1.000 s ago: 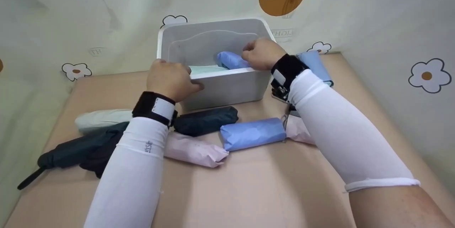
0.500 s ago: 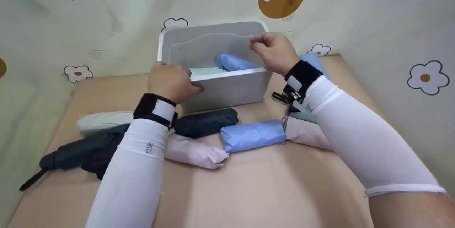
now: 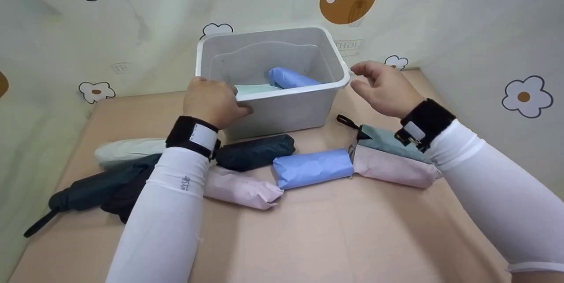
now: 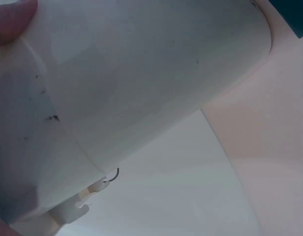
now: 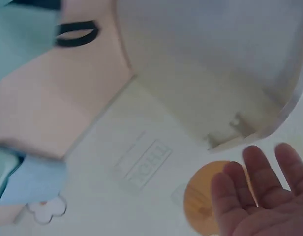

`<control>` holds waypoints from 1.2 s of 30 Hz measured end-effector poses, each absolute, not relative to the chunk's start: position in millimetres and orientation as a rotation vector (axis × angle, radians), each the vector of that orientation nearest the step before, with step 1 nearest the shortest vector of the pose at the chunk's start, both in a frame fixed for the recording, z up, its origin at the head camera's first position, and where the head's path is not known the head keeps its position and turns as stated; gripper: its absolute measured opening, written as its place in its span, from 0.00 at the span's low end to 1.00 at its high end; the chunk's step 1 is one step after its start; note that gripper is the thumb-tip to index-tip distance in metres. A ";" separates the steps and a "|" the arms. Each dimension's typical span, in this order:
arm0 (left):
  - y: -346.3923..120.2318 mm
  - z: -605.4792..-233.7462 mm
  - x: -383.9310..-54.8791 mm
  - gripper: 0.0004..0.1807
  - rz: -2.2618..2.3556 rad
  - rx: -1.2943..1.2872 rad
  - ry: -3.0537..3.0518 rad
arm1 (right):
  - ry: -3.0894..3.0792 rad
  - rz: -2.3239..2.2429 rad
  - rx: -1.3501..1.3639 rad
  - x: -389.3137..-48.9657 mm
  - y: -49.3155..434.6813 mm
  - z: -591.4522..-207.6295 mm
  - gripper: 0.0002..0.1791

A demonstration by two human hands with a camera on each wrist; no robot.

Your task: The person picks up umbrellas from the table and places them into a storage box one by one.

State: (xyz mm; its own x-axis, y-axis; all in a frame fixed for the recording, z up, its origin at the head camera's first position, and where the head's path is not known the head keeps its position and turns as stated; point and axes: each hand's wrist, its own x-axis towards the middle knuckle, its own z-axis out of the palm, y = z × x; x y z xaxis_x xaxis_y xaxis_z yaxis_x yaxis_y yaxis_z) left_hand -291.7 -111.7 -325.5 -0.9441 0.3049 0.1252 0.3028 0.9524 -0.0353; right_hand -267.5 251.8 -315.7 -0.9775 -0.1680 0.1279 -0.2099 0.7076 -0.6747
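Note:
My left hand (image 3: 210,100) grips the front left rim of a light grey plastic bin (image 3: 282,115), thumb on its outside wall. In the left wrist view the thumb (image 4: 14,19) presses that wall (image 4: 141,73). Inside the bin a blue folded umbrella (image 3: 293,78) leans beside a mint-green folded one (image 3: 255,89). My right hand (image 3: 387,91) hovers just right of the bin's rim, fingers loosely bent with nothing in them. The right wrist view has its spread fingers (image 5: 262,177) close to the bin's rim.
On the table (image 3: 308,239) before the bin lie more folded umbrellas: black (image 3: 255,152), blue (image 3: 313,168), pink (image 3: 244,187), another pink (image 3: 392,166) and green (image 3: 392,142). Left are a pale one (image 3: 128,150) and a dark one (image 3: 97,188). A patterned curtain (image 3: 145,23) hangs behind.
My right hand has moved out of the bin, rightward past its rim, and its fingers have spread. The blue umbrella stays inside. My left hand keeps its grip on the rim.

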 end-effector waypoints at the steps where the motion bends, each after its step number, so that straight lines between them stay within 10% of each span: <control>1: -111.7 -325.4 -291.5 0.27 0.023 -0.466 -2.977 | -2.919 1.049 0.332 -264.3 257.9 -318.2 0.25; 11: -114.1 -326.5 -291.1 0.27 -0.014 -0.457 -2.978 | -3.423 0.581 0.419 -240.7 290.8 -344.7 0.49; 36: -112.1 -326.1 -290.4 0.29 0.033 -0.461 -2.963 | -3.509 0.408 0.428 -225.3 303.8 -377.4 0.56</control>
